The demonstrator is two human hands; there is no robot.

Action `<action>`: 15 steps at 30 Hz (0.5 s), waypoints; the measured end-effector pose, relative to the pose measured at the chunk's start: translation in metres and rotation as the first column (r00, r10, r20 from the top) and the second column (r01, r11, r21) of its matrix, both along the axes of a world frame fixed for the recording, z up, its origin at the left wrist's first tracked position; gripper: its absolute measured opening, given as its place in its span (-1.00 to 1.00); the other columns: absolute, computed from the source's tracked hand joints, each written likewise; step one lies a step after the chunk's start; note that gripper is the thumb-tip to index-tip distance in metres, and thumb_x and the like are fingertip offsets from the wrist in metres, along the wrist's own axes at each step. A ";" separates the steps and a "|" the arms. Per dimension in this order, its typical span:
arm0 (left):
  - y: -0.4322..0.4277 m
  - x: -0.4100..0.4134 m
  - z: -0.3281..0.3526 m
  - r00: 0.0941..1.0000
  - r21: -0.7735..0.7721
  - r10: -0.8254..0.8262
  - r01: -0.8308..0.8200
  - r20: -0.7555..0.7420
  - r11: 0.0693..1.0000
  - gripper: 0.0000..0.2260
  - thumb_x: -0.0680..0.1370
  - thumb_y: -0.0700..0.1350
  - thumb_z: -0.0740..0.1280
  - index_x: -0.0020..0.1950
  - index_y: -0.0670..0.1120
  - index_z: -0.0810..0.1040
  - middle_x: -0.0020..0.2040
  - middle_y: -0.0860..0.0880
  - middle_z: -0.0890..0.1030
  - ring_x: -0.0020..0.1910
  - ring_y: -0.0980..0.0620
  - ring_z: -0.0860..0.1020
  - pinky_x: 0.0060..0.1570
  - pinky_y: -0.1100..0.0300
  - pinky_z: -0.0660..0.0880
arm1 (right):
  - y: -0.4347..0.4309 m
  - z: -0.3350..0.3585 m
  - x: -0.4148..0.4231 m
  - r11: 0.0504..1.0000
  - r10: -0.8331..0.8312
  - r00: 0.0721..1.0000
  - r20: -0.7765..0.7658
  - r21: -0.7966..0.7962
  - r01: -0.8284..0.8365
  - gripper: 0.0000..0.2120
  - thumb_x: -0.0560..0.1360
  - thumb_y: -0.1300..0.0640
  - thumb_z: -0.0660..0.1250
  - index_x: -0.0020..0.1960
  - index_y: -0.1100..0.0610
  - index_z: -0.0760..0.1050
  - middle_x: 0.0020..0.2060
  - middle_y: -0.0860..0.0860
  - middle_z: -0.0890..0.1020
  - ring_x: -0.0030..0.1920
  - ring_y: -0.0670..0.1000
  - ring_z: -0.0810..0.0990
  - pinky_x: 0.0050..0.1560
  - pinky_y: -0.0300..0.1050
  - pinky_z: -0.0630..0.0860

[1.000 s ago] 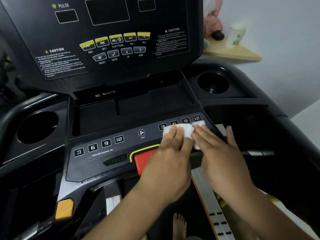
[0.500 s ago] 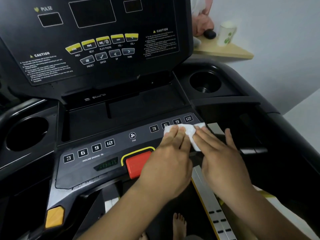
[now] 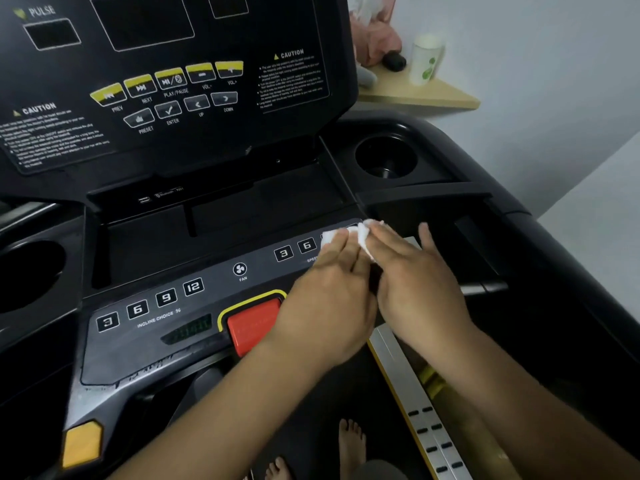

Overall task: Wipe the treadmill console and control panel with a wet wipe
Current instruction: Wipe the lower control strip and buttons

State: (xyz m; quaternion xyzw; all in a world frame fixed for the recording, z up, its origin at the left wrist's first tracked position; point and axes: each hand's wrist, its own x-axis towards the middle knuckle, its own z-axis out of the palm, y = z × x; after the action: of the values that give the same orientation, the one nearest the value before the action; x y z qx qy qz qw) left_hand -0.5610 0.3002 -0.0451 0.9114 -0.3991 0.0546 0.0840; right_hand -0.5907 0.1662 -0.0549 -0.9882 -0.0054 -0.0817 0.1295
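The white wet wipe [image 3: 360, 233] lies bunched on the right end of the grey control panel [image 3: 145, 341], over the speed buttons. My left hand [image 3: 329, 299] presses on the wipe with straight fingers. Beside it, my right hand [image 3: 415, 285] also lies flat, its fingertips on the wipe's right part. Only the 3 and 6 speed buttons show; the hands and wipe hide the others. The upright black console [image 3: 173, 81] with yellow media buttons stands behind the panel.
A red stop button [image 3: 252, 323] sits just left of my left wrist. Cup holders [image 3: 384, 157] flank the console. A wooden shelf [image 3: 422, 95] at the back right carries a white cup and other items. My bare feet show below on the belt.
Both hands have slid the wipe a little right and further back along the panel, now covering the 9 and 12 buttons. The wipe looks more bunched. The camera view has shifted.
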 end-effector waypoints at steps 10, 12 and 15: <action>0.011 -0.017 -0.009 0.998 -0.012 0.056 -0.056 -0.034 0.998 -0.47 0.50 -0.07 0.07 0.33 -0.31 0.54 0.29 -0.25 0.59 0.31 -0.22 0.54 0.28 -0.08 0.51 | 0.007 -0.001 -0.012 0.996 0.043 0.999 -0.022 -0.083 -0.044 -0.47 0.41 0.28 0.35 0.38 0.20 0.42 0.37 0.08 0.47 0.42 0.04 0.37 0.49 0.16 -0.02; 0.005 -0.011 -0.005 0.988 -0.014 0.128 -0.129 -0.087 0.991 -0.46 0.50 -0.05 0.04 0.32 -0.31 0.53 0.30 -0.27 0.57 0.29 -0.26 0.54 0.21 -0.13 0.53 | 0.007 0.008 0.009 0.996 0.047 0.997 -0.060 -0.075 -0.052 -0.48 0.54 0.21 0.18 0.49 0.17 0.25 0.49 0.04 0.30 0.51 -0.02 0.18 0.49 0.11 -0.22; 0.011 -0.017 -0.003 0.998 0.053 0.061 -0.061 -0.013 0.997 -0.47 0.52 -0.04 0.04 0.27 -0.30 0.58 0.24 -0.27 0.61 0.27 -0.25 0.56 0.27 -0.07 0.51 | 0.010 0.007 0.012 0.995 0.057 0.996 -0.075 -0.078 -0.062 -0.45 0.52 0.21 0.18 0.51 0.17 0.21 0.51 0.04 0.26 0.53 -0.02 0.12 0.49 0.09 -0.23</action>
State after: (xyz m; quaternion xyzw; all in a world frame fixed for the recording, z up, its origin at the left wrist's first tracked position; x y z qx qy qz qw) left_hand -0.5782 0.3113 -0.0478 0.9254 -0.3718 0.0398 0.0614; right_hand -0.5789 0.1758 -0.0483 -0.9943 -0.0334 -0.0418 0.0920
